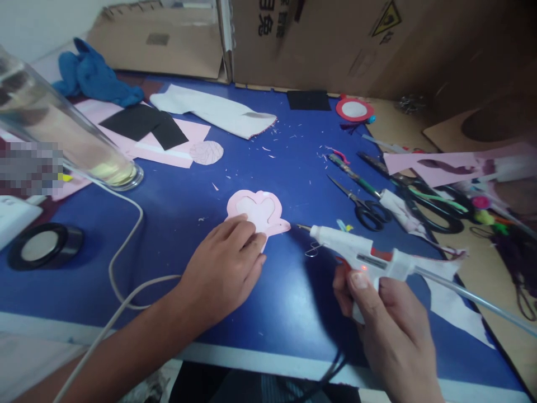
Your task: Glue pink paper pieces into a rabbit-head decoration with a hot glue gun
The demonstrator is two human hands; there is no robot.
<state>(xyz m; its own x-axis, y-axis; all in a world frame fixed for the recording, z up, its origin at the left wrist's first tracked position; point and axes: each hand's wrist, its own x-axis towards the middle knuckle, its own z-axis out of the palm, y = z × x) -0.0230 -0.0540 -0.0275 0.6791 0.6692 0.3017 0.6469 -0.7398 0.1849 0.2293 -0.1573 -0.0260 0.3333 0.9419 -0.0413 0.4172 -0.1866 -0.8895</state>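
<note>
My right hand is closed around the grip of a white hot glue gun, a finger at its red trigger. A small red light glows on the gun's side, and a clear glue stick sticks out of the back. The nozzle points left, just right of a pink heart-like cutout with a white inner piece, apart from it. My left hand holds this cutout against the blue table, fingers bent and together over its lower part, which they partly hide.
Small scissors and larger black-handled scissors lie at the right. Black tape, a tall glass of liquid and a white cable are at the left. Paper pieces and cardboard boxes stand farther back.
</note>
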